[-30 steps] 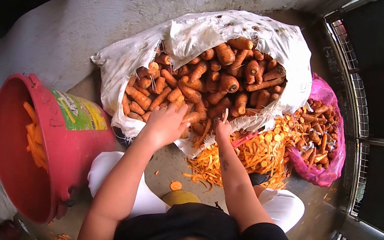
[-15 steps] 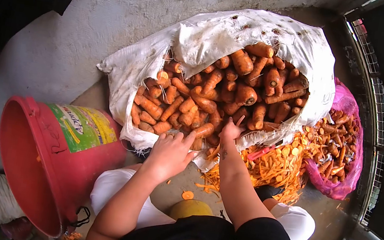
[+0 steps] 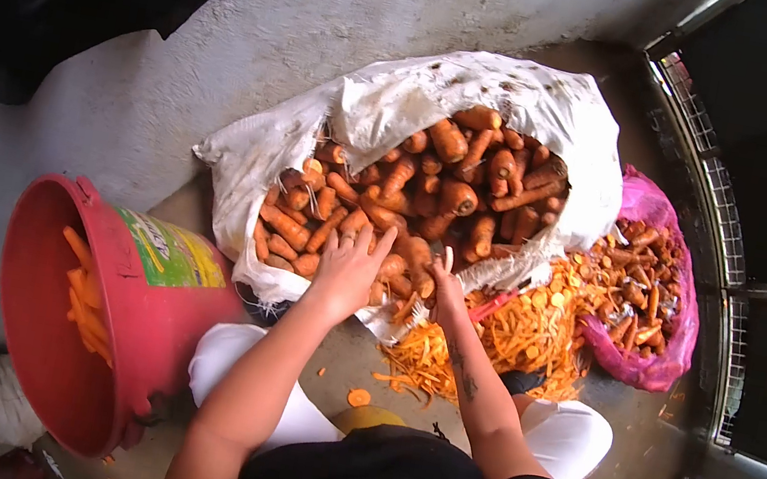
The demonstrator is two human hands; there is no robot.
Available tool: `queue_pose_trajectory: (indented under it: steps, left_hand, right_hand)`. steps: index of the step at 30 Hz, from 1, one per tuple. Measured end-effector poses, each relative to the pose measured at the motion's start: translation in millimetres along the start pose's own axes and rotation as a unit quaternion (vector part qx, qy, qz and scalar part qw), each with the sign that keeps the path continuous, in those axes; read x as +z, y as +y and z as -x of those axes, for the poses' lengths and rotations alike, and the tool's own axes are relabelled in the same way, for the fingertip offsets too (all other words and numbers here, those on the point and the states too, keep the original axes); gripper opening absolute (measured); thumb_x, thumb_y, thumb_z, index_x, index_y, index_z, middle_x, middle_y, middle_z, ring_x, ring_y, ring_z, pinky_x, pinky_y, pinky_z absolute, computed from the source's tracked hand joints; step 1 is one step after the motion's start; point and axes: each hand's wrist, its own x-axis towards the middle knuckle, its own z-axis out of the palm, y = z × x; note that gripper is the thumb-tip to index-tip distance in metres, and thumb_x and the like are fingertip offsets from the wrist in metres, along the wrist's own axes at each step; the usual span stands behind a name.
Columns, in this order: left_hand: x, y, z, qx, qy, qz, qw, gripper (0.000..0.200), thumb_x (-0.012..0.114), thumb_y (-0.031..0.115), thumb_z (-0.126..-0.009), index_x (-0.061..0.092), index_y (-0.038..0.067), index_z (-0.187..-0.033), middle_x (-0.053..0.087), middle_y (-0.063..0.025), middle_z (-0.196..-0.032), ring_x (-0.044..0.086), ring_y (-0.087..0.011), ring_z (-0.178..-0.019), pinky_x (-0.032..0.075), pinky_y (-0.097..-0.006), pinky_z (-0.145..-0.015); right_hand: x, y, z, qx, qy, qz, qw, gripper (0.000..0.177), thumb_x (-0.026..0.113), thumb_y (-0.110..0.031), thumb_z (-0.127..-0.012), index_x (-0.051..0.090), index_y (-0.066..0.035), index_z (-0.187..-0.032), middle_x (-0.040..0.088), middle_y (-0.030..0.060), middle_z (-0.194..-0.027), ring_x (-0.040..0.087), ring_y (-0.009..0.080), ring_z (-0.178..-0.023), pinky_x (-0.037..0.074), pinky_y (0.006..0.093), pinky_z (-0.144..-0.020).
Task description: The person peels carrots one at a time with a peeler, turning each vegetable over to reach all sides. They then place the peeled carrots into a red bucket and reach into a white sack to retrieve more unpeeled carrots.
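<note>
**Both hands at carrot sack**

Person seated low, knees in white. Left hand [image 3: 348, 269] lies flat on the carrots [image 3: 443, 189] at the near lip of the white sack [image 3: 490, 85], fingers spread wide and nothing gripped. Right hand [image 3: 445, 282] is just beside it at the same lip, touching the carrots. Its fingers look curled, but I cannot tell whether it has hold of anything. Carrots fill the open sack, unpeeled and dirty.

Red bucket [image 3: 140, 300] stands to the person's left, tilted, with peeled carrot pieces [image 3: 85, 296] inside. Orange peel heap [image 3: 531, 330] is on the floor right of the hands, touching the sack. Pink bag [image 3: 642, 359] of carrot scraps is beyond the heap.
</note>
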Motion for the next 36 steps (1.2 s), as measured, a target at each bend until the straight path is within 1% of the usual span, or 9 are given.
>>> queue_pose_trajectory:
  steps: [3, 8, 14, 17, 20, 25, 29, 33, 36]
  left_hand:
    - [7, 16, 1, 0.067, 0.034, -0.054, 0.996, 0.103, 0.077, 0.015, -0.068, 0.014, 0.020, -0.149, 0.027, -0.0182, -0.148, 0.028, -0.0363, -0.136, 0.019, -0.0553, -0.111]
    - [-5, 43, 5, 0.143, 0.083, 0.061, 0.984, 0.068, 0.074, 0.016, -0.062, 0.048, 0.008, -0.124, 0.061, -0.0162, -0.108, 0.057, -0.0338, -0.104, 0.044, -0.0421, -0.088]
    - [-4, 43, 0, 0.034, -0.025, 0.131, 0.991, 0.066, 0.072, 0.037, -0.068, 0.052, 0.003, -0.120, 0.066, -0.0201, -0.096, 0.064, -0.0351, -0.089, 0.050, -0.0445, -0.078]
    - [-10, 42, -1, 0.009, -0.023, 0.195, 0.980, 0.069, 0.072, 0.044, -0.066, 0.056, 0.002, -0.119, 0.066, -0.0211, -0.097, 0.064, -0.0350, -0.092, 0.050, -0.0423, -0.081]
    - [-5, 32, -7, 0.054, -0.003, 0.296, 0.954, 0.072, 0.074, 0.045, -0.066, 0.057, 0.001, -0.120, 0.066, -0.0212, -0.098, 0.064, -0.0338, -0.093, 0.050, -0.0399, -0.082]
    - [-16, 24, -11, 0.071, -0.098, 0.563, 0.817, 0.071, 0.079, 0.035, -0.070, 0.053, -0.003, -0.124, 0.067, -0.0115, -0.102, 0.062, -0.0162, -0.093, 0.048, -0.0301, -0.084]
    - [-48, 27, -4, 0.080, -0.153, 0.643, 0.746, 0.072, 0.079, 0.030, -0.073, 0.049, -0.003, -0.129, 0.060, -0.0093, -0.117, 0.056, -0.0152, -0.106, 0.041, -0.0287, -0.095]
    - [-54, 31, -2, 0.083, -0.133, 0.635, 0.756, 0.076, 0.080, 0.036, -0.071, 0.050, -0.004, -0.127, 0.061, -0.0126, -0.117, 0.057, -0.0182, -0.107, 0.043, -0.0300, -0.094]
    - [-32, 25, -7, 0.092, -0.056, 0.534, 0.838, 0.081, 0.080, 0.044, -0.068, 0.051, -0.009, -0.123, 0.062, -0.0182, -0.114, 0.059, -0.0216, -0.107, 0.045, -0.0306, -0.091]
  right_hand:
    - [9, -53, 78, 0.019, -0.137, 0.025, 0.990, 0.034, 0.063, -0.037, -0.085, 0.063, -0.003, -0.090, 0.054, -0.0002, -0.056, 0.043, 0.0084, -0.035, 0.031, 0.0233, -0.033]
    - [-22, -68, 116, 0.036, -0.285, -0.128, 0.949, 0.038, 0.056, -0.043, -0.091, 0.061, -0.005, -0.090, 0.052, 0.0009, -0.052, 0.041, 0.0090, -0.032, 0.030, 0.0219, -0.030]
    - [-73, 26, 41, -0.136, 0.245, -0.190, 0.941, 0.030, 0.058, -0.020, -0.090, 0.054, -0.010, -0.118, 0.055, 0.0016, -0.070, 0.043, 0.0092, -0.044, 0.033, 0.0223, -0.038]
    - [-142, 104, -40, -0.181, 0.316, -0.130, 0.922, 0.041, 0.059, -0.016, -0.089, 0.051, -0.010, -0.129, 0.056, 0.0026, -0.074, 0.045, 0.0099, -0.050, 0.037, 0.0245, -0.041]
    - [-150, 85, -40, -0.053, 0.415, 0.094, 0.903, 0.041, 0.068, -0.022, -0.080, 0.060, -0.003, -0.115, 0.061, 0.0094, -0.079, 0.053, 0.0165, -0.054, 0.045, 0.0366, -0.052]
    - [-138, 77, -66, -0.002, 0.464, 0.252, 0.849, 0.046, 0.072, -0.033, -0.074, 0.062, 0.006, -0.097, 0.067, 0.0202, -0.091, 0.064, 0.0366, -0.085, 0.050, 0.0445, -0.076]
    - [-123, 64, -71, 0.065, 0.486, 0.178, 0.853, 0.039, 0.070, -0.027, -0.076, 0.061, 0.001, -0.100, 0.065, 0.0207, -0.102, 0.062, 0.0367, -0.094, 0.049, 0.0455, -0.080]
    - [-109, 41, -43, 0.062, 0.462, 0.167, 0.869, 0.043, 0.069, -0.029, -0.077, 0.056, -0.004, -0.110, 0.065, 0.0199, -0.101, 0.061, 0.0372, -0.094, 0.048, 0.0464, -0.080]
    - [-119, 54, -25, -0.037, 0.423, 0.205, 0.882, 0.040, 0.067, -0.035, -0.078, 0.057, -0.008, -0.106, 0.065, 0.0192, -0.099, 0.061, 0.0380, -0.092, 0.047, 0.0474, -0.077]
